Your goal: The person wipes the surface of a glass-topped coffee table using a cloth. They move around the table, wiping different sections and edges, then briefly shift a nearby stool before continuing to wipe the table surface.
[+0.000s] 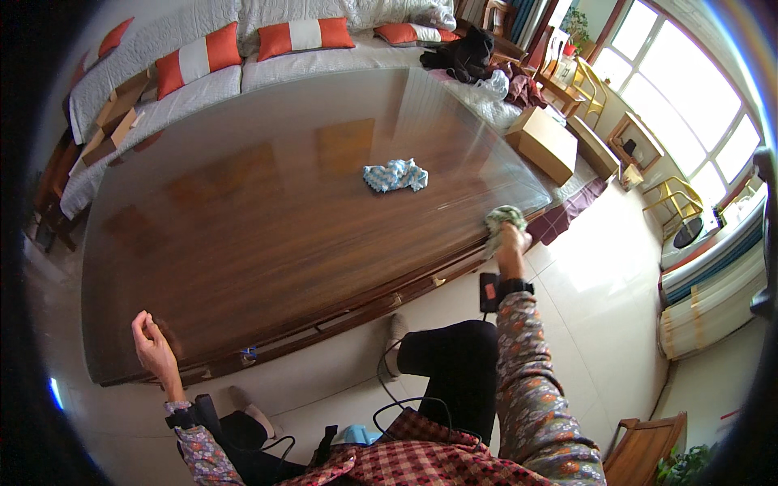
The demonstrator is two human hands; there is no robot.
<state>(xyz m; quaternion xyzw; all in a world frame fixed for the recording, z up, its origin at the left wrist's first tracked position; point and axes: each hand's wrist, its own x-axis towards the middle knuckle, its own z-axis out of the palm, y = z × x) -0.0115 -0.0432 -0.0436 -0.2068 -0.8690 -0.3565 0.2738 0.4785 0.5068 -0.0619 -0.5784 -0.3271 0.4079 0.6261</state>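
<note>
A dark wooden table with a glossy top spreads out before me. My right hand grips a green-and-white cloth at the table's near right edge. Over the near left corner is my left hand, its fingers loosely curled and holding nothing that I can see. A crumpled blue-and-white cloth lies on the tabletop, right of the middle.
Behind the table runs a sofa with orange-and-white cushions. A cardboard box stands beyond the right corner. Drawer handles line the near side. A wooden chair is at lower right.
</note>
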